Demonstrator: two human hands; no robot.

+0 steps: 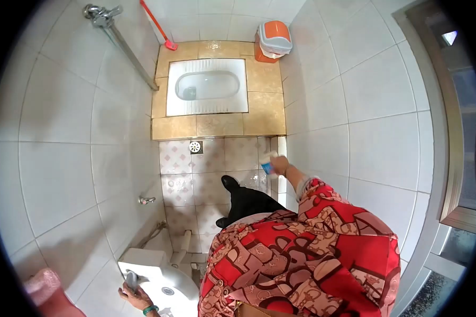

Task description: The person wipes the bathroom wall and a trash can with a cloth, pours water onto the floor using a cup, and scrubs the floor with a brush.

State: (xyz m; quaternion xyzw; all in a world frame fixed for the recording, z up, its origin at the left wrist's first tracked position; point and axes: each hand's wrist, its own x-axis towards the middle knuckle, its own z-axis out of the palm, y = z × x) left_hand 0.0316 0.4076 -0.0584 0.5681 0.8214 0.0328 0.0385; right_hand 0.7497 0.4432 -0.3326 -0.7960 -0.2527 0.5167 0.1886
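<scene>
My left hand (pixel 137 299), with a green bracelet at the wrist, is at the grey tap (pixel 131 279) on the white washbasin (pixel 170 285) at the lower left. Its fingers curl against the tap. On the other side, my right hand (pixel 280 166) is closed around a small blue-and-white object (pixel 267 167), held above the tiled floor near the right wall. That object is blurred, and its exact kind cannot be made out. The red patterned garment (pixel 301 253) covers much of the lower view.
A squat toilet (pixel 207 86) is set in a raised tan-tiled step (pixel 219 125). Behind it stand an orange-and-grey bin (pixel 274 39) and a red-handled brush (pixel 156 24). A floor drain (pixel 195 147), wall tap (pixel 147 200) and flush pipe (pixel 129 55) are on the left. A pink cloth (pixel 46 288) appears lower left.
</scene>
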